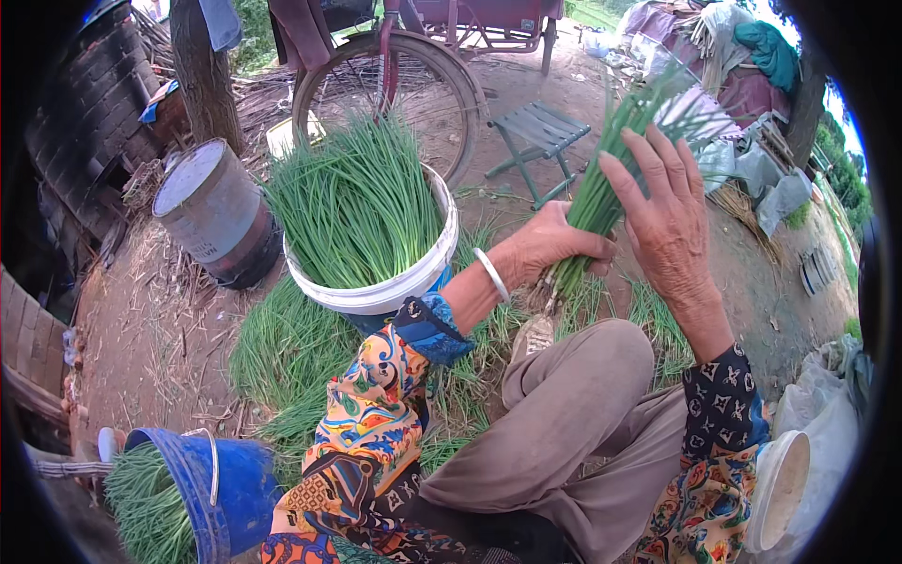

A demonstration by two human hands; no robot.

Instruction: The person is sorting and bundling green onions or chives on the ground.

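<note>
My left hand (557, 243), with a white bangle at the wrist, grips a bunch of long green chives (599, 190) near its root end. The bunch leans up and to the right. My right hand (666, 197) is raised beside its upper part, fingers spread and slightly bent; whether the palm touches the leaves is hidden. Left of my hands, a white-rimmed bucket (366, 292) stands packed with upright chives (359, 204). Loose chives (296, 352) lie in heaps on the ground around the bucket and near my shoe (537, 335).
A blue bucket (232, 486) with more chives lies tipped at lower left. Beyond are a metal drum (218, 204), a tree trunk (204, 84), a tricycle's front wheel (472, 106) and a folding stool (542, 127). A white container (782, 490) is beside my right sleeve.
</note>
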